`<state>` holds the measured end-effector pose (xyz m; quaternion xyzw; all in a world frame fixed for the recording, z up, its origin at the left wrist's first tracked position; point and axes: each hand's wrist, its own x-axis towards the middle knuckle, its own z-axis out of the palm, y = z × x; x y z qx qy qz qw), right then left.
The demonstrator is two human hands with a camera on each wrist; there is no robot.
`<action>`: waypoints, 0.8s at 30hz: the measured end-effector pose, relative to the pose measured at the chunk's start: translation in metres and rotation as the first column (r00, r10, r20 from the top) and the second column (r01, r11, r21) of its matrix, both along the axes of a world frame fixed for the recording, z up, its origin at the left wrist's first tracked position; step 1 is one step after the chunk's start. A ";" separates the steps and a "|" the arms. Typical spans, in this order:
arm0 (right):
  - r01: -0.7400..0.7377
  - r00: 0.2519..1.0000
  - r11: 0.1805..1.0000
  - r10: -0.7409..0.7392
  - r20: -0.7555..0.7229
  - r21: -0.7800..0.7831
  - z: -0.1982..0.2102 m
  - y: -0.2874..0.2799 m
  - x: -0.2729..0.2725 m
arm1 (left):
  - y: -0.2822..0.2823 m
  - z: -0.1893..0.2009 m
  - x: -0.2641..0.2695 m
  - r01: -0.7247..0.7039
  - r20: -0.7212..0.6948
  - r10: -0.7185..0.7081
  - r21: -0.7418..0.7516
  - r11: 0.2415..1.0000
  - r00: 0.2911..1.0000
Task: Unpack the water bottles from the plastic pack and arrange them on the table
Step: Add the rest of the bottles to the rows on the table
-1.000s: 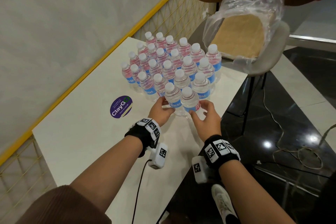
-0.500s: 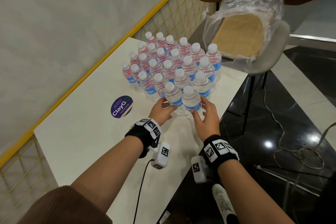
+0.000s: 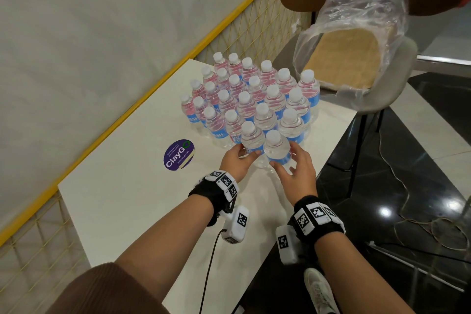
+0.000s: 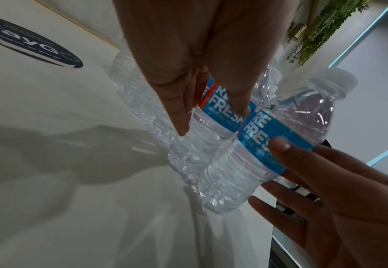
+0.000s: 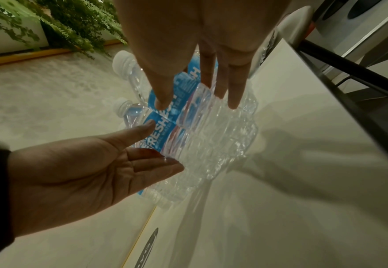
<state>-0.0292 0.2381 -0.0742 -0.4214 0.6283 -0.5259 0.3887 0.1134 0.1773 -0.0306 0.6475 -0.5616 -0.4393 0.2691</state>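
Your count: twenty-four water bottles (image 3: pixel 263 120) upright on one table (image 3: pixel 127 199), caps reading as four rows of six. One plastic pack (image 3: pixel 356 20), holding one cardboard sheet (image 3: pixel 349 58), on one chair (image 3: pixel 397 76). One round purple sticker (image 3: pixel 179 155). Two hands of yours in view: left hand (image 3: pixel 235 160), right hand (image 3: pixel 298 171).

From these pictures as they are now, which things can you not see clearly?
- Labels of the rear bottles: head view, nearer bottles hide them.
- Small print on the purple sticker: head view, too small; left wrist view, cut by the edge.
- Inside of the plastic pack on the chair: head view, crinkled film blurs it.
- Left hand fingertips: head view, the front left bottle hides them.
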 end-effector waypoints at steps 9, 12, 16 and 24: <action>0.011 1.000 1.000 -0.012 0.021 0.024 0.004 -0.003 -0.003 | -0.002 -0.006 0.002 -0.026 0.038 0.025 0.020 0.999 0.999; 0.001 1.000 1.000 -0.001 0.006 0.031 0.006 -0.006 -0.006 | -0.005 -0.006 0.002 -0.016 0.068 0.015 0.019 1.000 0.998; -0.006 1.000 1.000 0.006 -0.008 0.026 0.008 -0.006 -0.007 | -0.008 -0.007 0.004 0.002 0.080 -0.003 0.012 1.000 0.997; -0.026 0.999 0.999 0.026 -0.019 0.024 0.008 -0.005 -0.007 | -0.005 -0.006 0.003 -0.005 0.042 0.005 0.016 1.000 0.999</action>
